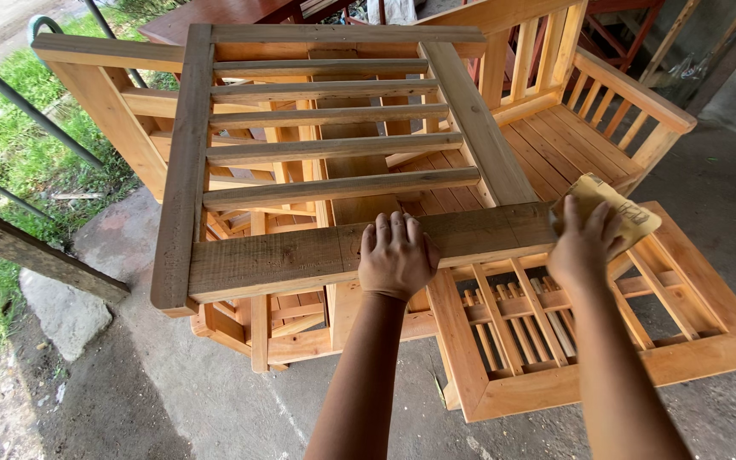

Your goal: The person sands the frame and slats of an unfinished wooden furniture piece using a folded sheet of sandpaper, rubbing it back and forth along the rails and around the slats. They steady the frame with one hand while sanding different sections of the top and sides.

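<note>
Looking down from my head, my left hand (pixel 396 255) lies flat and open, palm down, fingers together on the wide near rail of a grey weathered slatted wooden frame (pixel 334 140), gripping nothing. My right hand (pixel 585 243) presses a folded sheet of tan sandpaper (pixel 619 209) against the right end of that same rail, fingers spread over the paper. The frame rests tilted on a stack of fresher, orange-toned wooden furniture pieces (pixel 572 136) standing on the concrete floor (pixel 172 392).
</note>
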